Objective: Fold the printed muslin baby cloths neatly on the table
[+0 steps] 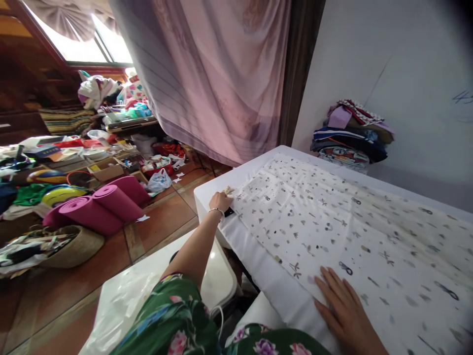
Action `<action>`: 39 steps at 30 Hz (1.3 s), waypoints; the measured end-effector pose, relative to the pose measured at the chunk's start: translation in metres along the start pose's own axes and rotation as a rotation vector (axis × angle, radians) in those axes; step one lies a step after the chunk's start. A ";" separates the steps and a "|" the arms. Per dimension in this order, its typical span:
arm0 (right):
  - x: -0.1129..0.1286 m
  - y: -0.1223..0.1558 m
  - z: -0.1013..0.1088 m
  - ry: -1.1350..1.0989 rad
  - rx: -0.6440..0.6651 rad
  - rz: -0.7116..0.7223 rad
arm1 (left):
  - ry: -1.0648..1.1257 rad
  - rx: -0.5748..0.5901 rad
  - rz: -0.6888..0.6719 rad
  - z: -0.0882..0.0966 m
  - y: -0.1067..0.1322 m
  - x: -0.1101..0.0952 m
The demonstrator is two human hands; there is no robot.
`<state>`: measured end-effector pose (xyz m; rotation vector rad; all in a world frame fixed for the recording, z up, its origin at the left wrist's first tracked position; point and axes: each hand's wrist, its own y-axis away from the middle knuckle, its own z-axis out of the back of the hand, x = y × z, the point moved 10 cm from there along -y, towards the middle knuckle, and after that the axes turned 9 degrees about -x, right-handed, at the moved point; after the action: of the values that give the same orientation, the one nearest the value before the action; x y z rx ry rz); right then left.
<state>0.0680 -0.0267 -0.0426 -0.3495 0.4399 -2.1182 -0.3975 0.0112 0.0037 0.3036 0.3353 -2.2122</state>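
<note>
A white cloth with small grey printed motifs (332,222) lies spread over a white-covered table (254,170). My left hand (220,201) reaches out to the cloth's far left corner, fingers closed on its edge; a bangle sits on the wrist. A small dark object lies just under that hand. My right hand (342,305) lies flat on the near part of the cloth, fingers stretched out and holding nothing. My sleeves are green with a flower print.
A pile of folded fabrics (349,135) sits at the table's far end by the wall. A pink curtain (221,74) hangs behind. Rolled pink mats (99,204), a woven basket (74,246), bags and clutter cover the tiled floor on the left. A white plastic chair (218,281) stands below.
</note>
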 end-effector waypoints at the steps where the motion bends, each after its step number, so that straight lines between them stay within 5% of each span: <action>1: 0.001 0.000 0.001 0.010 -0.008 0.011 | -0.002 0.006 -0.003 -0.002 -0.002 0.000; 18: -0.013 0.000 0.006 -0.129 -0.078 -0.071 | -0.015 0.119 -0.046 -0.019 -0.028 0.003; 35: -0.009 0.001 0.002 -0.079 -0.116 -0.020 | 0.165 0.085 -0.011 -0.023 -0.037 0.002; 39: -0.013 0.001 0.003 -0.115 -0.091 -0.056 | 0.230 0.001 0.031 -0.008 -0.037 0.008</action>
<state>0.0770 -0.0174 -0.0416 -0.5393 0.4650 -2.1240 -0.4312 0.0302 -0.0017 0.5618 0.4507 -2.1512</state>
